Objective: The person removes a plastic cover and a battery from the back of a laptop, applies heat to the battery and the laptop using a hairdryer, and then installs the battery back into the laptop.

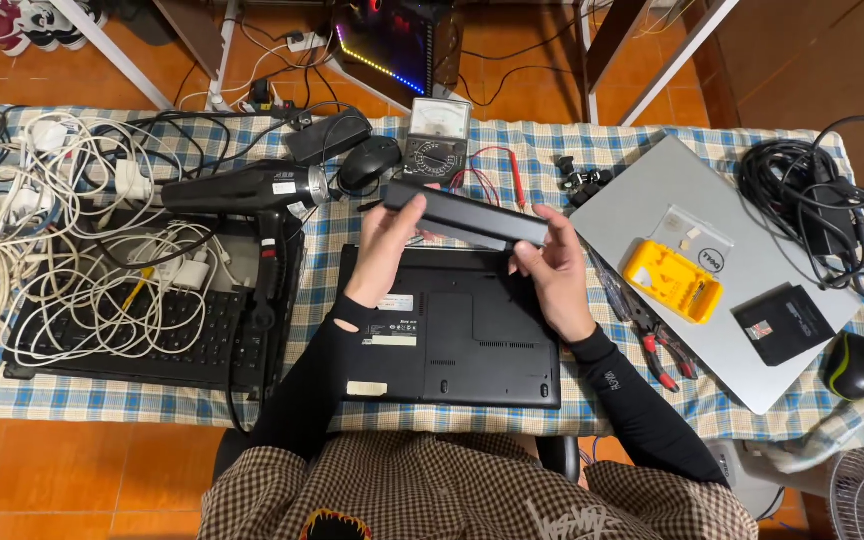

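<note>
Both my hands hold a long black laptop battery bar (pixel 467 215) a little above a black laptop (pixel 452 335) that lies bottom-up on the checked tablecloth. My left hand (pixel 384 248) grips the bar's left end. My right hand (pixel 552 270) grips its right end. The bar tilts slightly, with its left end farther from me.
A black hair dryer (pixel 247 190), a tangle of white cables (pixel 62 250) and a black keyboard (pixel 132 335) lie at left. Behind the bar are a mouse (pixel 370 160) and an analog multimeter (pixel 437 140). At right: a silver laptop (pixel 722 270) with a yellow case (pixel 672 280), pliers (pixel 657 345), black cables (pixel 812 190), another mouse (pixel 852 365).
</note>
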